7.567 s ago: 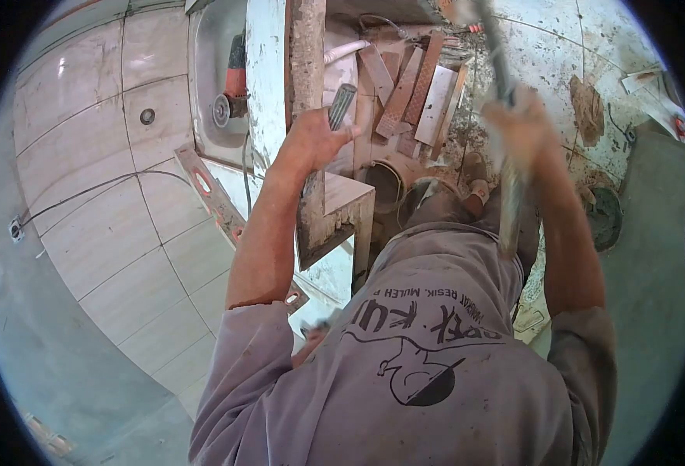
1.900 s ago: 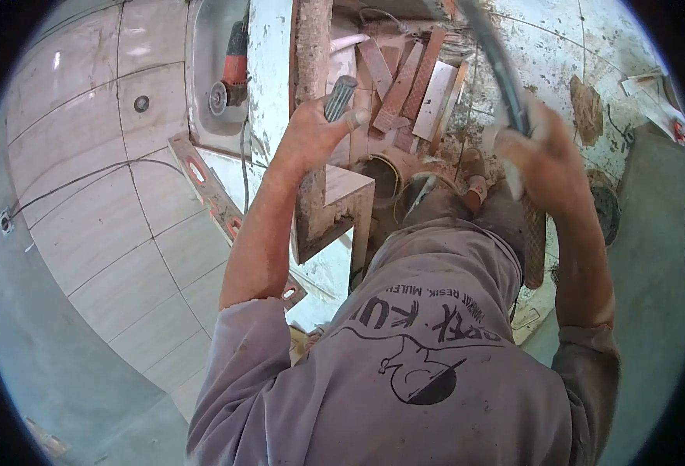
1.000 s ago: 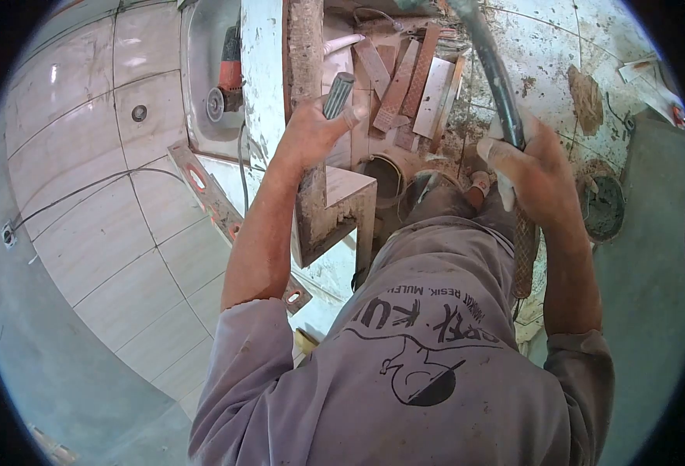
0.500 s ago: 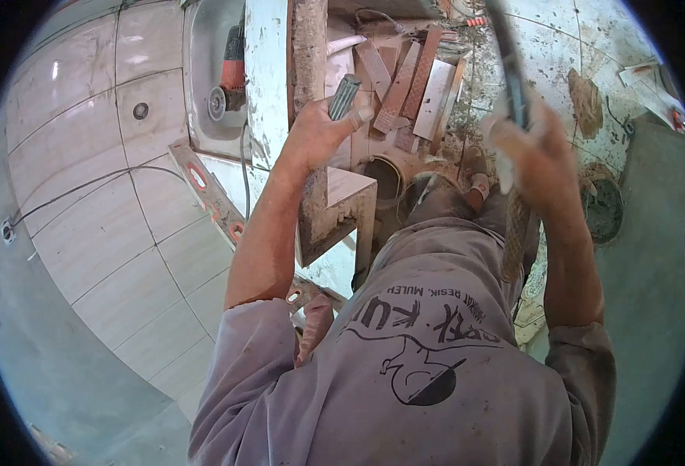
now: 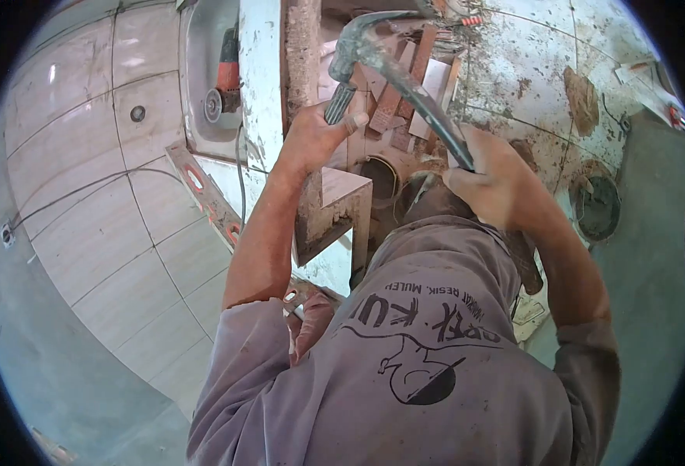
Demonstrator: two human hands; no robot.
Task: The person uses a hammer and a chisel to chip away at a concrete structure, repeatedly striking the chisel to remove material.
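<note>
My left hand (image 5: 311, 138) is closed around a ridged grey metal chisel (image 5: 340, 104), its top end standing out above my fist. The lower end is hidden behind my hand, over the rough edge of the ledge (image 5: 303, 58). In my right hand (image 5: 505, 175) is a claw hammer (image 5: 420, 99), gripped by its dark handle. The hammer's face meets or nearly meets the top of the chisel, and its claw points away up and to the right.
An angle grinder (image 5: 228, 78) lies in the white sink (image 5: 195, 46) at left. A spirit level (image 5: 202, 190) leans below it. Tile strips (image 5: 404, 97) lie on the floor ahead, near a round bucket (image 5: 379, 179). Another container with grey contents (image 5: 595, 208) stands at right.
My right hand has swung the hammer down and to the left, from raised and blurred to the chisel's top. My left hand keeps its grip, nearly unmoved.
</note>
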